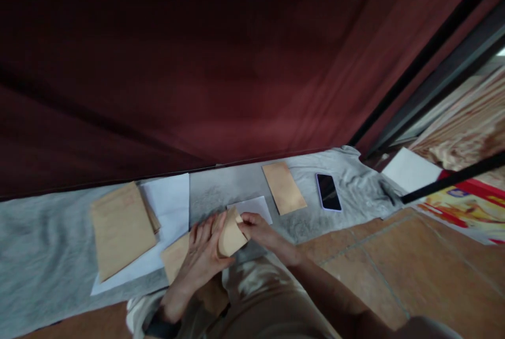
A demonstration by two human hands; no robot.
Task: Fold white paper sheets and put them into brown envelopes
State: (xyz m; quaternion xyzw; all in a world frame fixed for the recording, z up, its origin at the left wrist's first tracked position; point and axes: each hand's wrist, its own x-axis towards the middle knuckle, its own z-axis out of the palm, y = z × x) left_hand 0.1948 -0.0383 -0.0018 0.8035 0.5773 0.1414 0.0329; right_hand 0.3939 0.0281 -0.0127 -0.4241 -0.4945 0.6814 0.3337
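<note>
Partly hidden, both hands' grip, left hand (203, 255) and right hand (258, 229), pinches brown envelope (230, 235).

A dark red curtain (221, 60) fills the whole upper part of the view, hanging in broad folds well beyond the grip and falling into deep shadow toward the left. A grey cloth (43, 255) lies spread along its foot, running left and right of the grip over a floor of reddish-brown tiles (402, 265), whose pale joints show to the right. Far off to the right, black frame bars (434, 65) slant upward, with brighter daylight behind them. Elsewhere the light is dim and warm.
</note>
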